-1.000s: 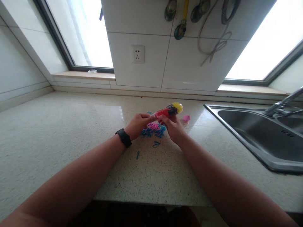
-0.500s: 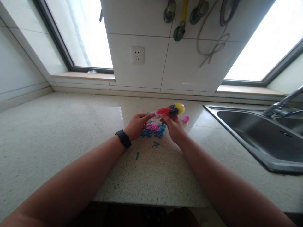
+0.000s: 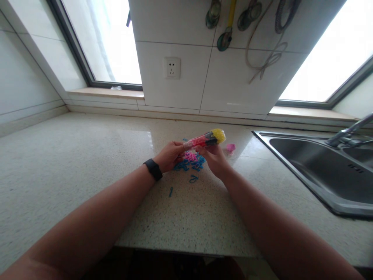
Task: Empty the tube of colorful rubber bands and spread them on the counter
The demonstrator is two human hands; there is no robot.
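**Two hands holding a clear tube of coloured bands above the counter**

A slim clear tube [image 3: 204, 138] is being held up off the counter [image 3: 87, 163], slanting from lower left to upper right. It is showing its filling in layers: red along most of its length, a short dark band next, then yellow at the far, rounded tip. The left hand [image 3: 170, 154], with a black watch [image 3: 153, 169] on its wrist, is closing its fingertips on the tube's near end. The right hand [image 3: 214, 157] is gripping the tube from below, near its middle, fingers curled around it.

Directly under the tube, a small heap of loose bands [image 3: 190, 161] is lying on the counter, mostly blue with some pink on top. Two stray blue bands are lying a little nearer to the person than the heap. A small pink piece [image 3: 230, 147] is sitting on the counter just to the right of the tube's yellow tip; what it is cannot be told. Well to the right of the tube, a steel sink [image 3: 320, 171] is set into the counter.
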